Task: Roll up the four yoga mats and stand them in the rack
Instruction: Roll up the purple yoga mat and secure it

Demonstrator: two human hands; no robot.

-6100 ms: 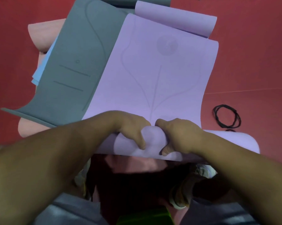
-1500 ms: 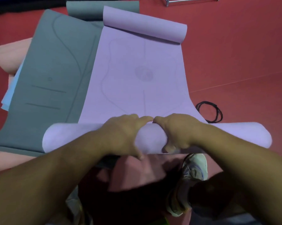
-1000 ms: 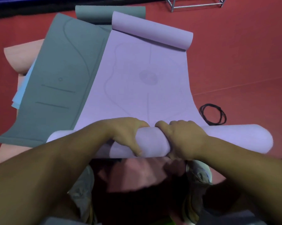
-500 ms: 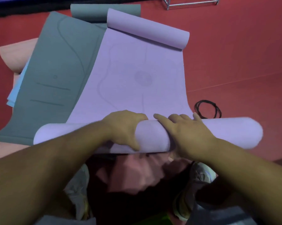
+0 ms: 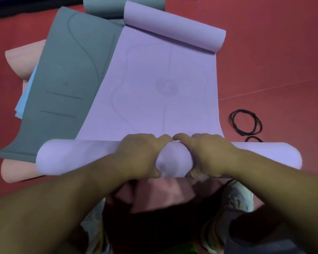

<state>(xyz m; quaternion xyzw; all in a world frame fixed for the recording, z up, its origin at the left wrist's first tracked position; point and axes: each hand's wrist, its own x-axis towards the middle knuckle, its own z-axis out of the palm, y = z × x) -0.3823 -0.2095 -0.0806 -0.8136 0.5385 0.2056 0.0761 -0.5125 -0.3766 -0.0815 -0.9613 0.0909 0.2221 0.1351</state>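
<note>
A purple yoga mat point(image 5: 154, 92) lies on top of the pile, its far end curled up. Its near end is a thick roll point(image 5: 174, 159) running across the view. My left hand point(image 5: 140, 154) and my right hand point(image 5: 207, 154) grip the roll's middle side by side, fingers over its top and thumbs under it. A grey mat point(image 5: 66, 74) lies flat to the left, partly under the purple one. Under the grey mat, a light blue mat point(image 5: 24, 99) and a pink mat point(image 5: 24, 59) show only at their edges.
Black elastic bands point(image 5: 246, 123) lie on the red floor point(image 5: 273, 52) just right of the purple mat. My shoes point(image 5: 233, 200) stand below the roll at the near edge. A dark strip point(image 5: 17, 6) borders the floor at top left.
The roll has grown thicker and moved away from me over the flat part. My right hand's fingers, spread half a second ago, are closed around the roll again.
</note>
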